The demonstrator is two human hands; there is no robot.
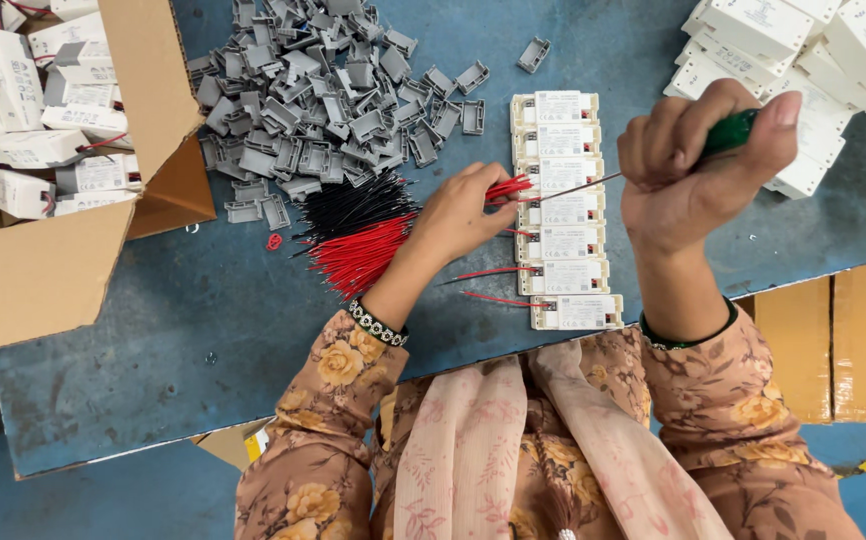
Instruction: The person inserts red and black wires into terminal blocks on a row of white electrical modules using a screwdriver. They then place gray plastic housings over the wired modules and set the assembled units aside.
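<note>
On the blue bench (253, 300), a column of 7 white rectangular modules (561, 210) lies in front of the person, each touching the next. The right hand (698, 165) is closed in a fist around a green-handled screwdriver (728, 135), whose thin shaft slants down and left so that the tip sits at the left edge of a module near the middle of the column. The left hand (458, 215) is pinched shut on a few red wires (505, 187), holding their ends against that same edge, just beside the tip.

Left of the column lies a loose bundle of red and black wires (358, 235), and above it a heap of small grey plastic caps (318, 95). More white modules are stacked at the upper right (793, 60), and an open cardboard box (63, 270) at the left holds modules that already carry wires.

The likeliest trouble is a slip: the shaft is long and thin and the tip is very near the left fingertips, so a push that rides off the terminal could jab them. The modules look to lie loose on the bench, so sideways pressure could shove one out of line and pull a wire free. The lower modules each show a single red wire (493, 297) trailing left; a sleeve brushing them could tug them out. Whether the wire end is seated cannot be told, since the fingers hide it. Red and black strands lie mixed, so picking the wrong colour is also possible.
</note>
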